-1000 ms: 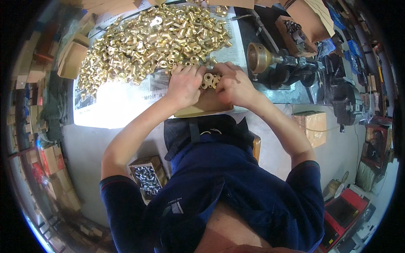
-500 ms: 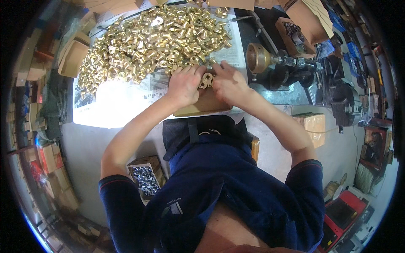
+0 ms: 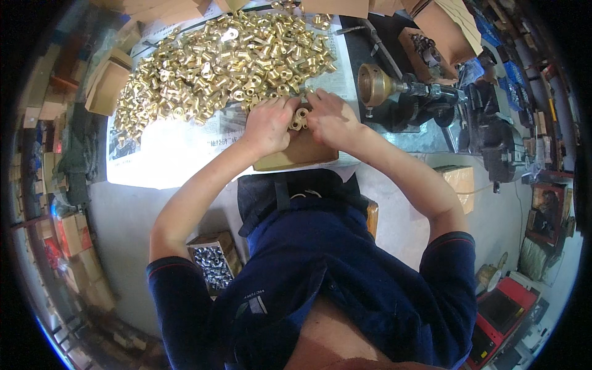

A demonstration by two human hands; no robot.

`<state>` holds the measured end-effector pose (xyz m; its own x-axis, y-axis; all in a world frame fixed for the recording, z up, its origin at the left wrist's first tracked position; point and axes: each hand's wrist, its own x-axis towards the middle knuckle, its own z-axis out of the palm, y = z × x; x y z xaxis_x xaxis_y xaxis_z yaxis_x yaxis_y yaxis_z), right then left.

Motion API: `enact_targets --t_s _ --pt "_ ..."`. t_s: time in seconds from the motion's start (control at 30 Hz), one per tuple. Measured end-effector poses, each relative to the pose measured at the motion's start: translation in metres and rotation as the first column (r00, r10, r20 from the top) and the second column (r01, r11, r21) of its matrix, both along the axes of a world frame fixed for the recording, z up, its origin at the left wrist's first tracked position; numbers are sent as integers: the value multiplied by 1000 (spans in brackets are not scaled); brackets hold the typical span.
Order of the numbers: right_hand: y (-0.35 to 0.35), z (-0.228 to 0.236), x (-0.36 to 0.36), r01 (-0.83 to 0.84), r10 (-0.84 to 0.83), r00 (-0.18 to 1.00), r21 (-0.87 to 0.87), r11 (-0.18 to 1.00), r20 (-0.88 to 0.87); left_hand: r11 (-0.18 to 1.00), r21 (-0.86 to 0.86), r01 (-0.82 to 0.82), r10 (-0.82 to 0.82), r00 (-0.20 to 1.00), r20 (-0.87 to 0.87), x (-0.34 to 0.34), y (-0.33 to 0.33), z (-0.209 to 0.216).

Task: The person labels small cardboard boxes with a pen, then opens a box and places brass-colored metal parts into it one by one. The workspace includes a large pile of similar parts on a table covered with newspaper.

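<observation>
At the near edge of the newspaper-covered table sits a small open cardboard box. A few brass fittings with round holes lie together over its far part. My left hand presses on them from the left, fingers curled and thumb side inward. From the right, my right hand closes round the same cluster, its fingers bent over the far side. My fingers partly hide the fittings they grip. Just beyond my fingertips begins a large heap of loose brass fittings.
A brass-coloured cup on a metal fixture stands right of my hands, with a vise farther right. Cardboard boxes line the table's far side, one open carton at left. Below, a box of silvery parts rests by my left side.
My right hand has shifted slightly left, and its fingers are more bent. The left hand and the cardboard box stay nearly in place.
</observation>
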<state>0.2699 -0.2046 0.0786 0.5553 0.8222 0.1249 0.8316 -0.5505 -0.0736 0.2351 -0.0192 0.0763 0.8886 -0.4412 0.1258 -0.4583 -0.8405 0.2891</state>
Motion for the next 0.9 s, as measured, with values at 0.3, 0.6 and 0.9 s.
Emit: enact_targets --t_s 0.3,0.6,0.9 --pt "-21 -3 -14 66 -3 984 352 934 -176 992 128 -13 9 999 32 -5 -7 8" --pt "-33 -13 -21 127 -52 979 386 913 -198 994 110 -7 13 999 -52 1 -18 2" --pt "-24 -8 -21 212 -133 957 307 928 -260 998 66 -10 8 1000 28 0 -21 -7"
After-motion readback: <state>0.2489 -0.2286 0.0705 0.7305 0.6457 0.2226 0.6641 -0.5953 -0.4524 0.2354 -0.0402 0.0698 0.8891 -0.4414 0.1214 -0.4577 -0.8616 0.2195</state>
